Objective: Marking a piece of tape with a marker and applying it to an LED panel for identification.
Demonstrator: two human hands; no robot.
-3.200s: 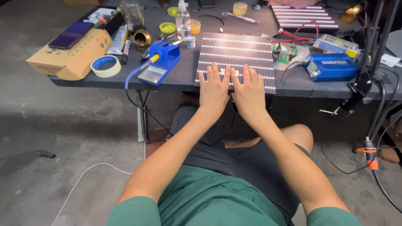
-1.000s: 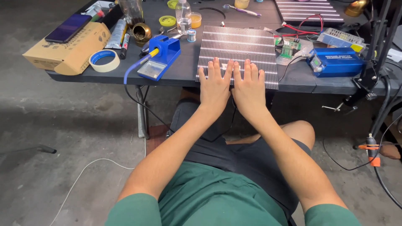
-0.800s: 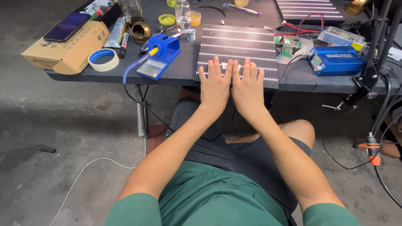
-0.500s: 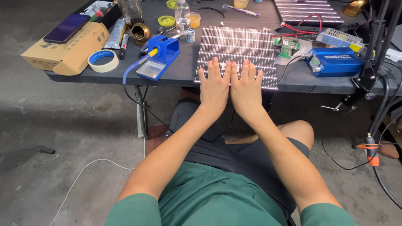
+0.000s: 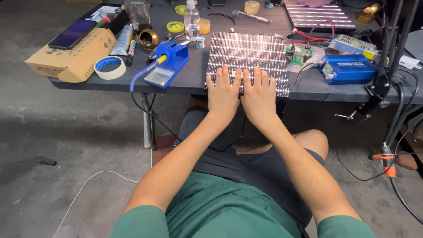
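We see the dark tabletop (image 5: 194, 79) running across the upper part of the frame, and at its near edge, just right of centre, lies the dotted LED panel (image 5: 249, 53), flat, its lower edge level with the tabletop's rim. A second panel of the same kind (image 5: 317, 15) lies at the upper right. At the upper left sits a cardboard box (image 5: 72, 55) with a dark phone (image 5: 72, 34) on top; at the right a blue power box (image 5: 348, 70) with wires running to a small circuit board (image 5: 302, 53).

Our left hand (image 5: 224, 90) and right hand (image 5: 259, 92) rest side by side on the near strip of the panel, palms down, fingers stretched out flat and slightly spread, thumbs almost touching. Neither hand grips anything; they only lie or press on the panel's face.

To the left of the hands stands the blue soldering-iron stand (image 5: 169, 61), with its blue cable hanging over the rim, and beyond it a roll of tape (image 5: 110, 67), a brass cup (image 5: 149, 39) and a clear bottle (image 5: 191, 22).

To do this step well, we judge that the pressure should stay even across both palms, flat rather than on the fingertips, so the small lit dots are not bent or scraped. We would keep the wrists low, the panel square on the tabletop so it cannot tip off the rim, and the forearms clear of the iron stand at the left.
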